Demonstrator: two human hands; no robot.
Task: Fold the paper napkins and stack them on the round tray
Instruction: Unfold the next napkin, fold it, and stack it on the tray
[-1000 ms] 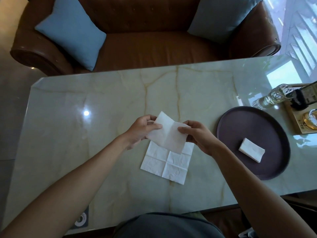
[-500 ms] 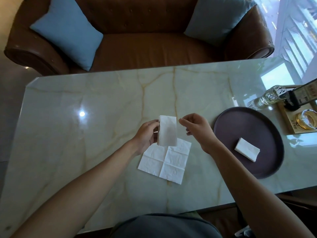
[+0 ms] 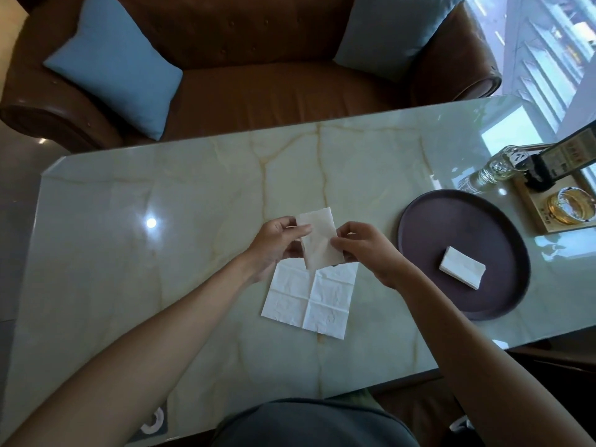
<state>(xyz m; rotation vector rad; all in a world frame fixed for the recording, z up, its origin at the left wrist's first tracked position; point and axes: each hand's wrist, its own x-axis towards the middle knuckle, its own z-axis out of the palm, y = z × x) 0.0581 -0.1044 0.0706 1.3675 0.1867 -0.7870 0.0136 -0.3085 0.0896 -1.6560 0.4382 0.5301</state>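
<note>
A white paper napkin (image 3: 319,240), folded into a narrow rectangle, is held upright above the marble table. My left hand (image 3: 277,245) pinches its upper left edge and my right hand (image 3: 364,250) pinches its right edge. Beneath them an unfolded napkin (image 3: 309,298) lies flat on the table, its creases showing. To the right sits the dark round tray (image 3: 429,227) with one folded napkin (image 3: 461,271) lying on it.
A glass bottle (image 3: 496,171) lies beside a wooden board (image 3: 532,204) carrying a glass and a dark stand at the table's right end. A brown leather sofa (image 3: 258,82) with two blue cushions stands beyond the marble table (image 3: 161,259).
The held napkin went from a half-open sheet to a narrow folded rectangle. My right hand let go for a moment, then took hold of its right edge again.
</note>
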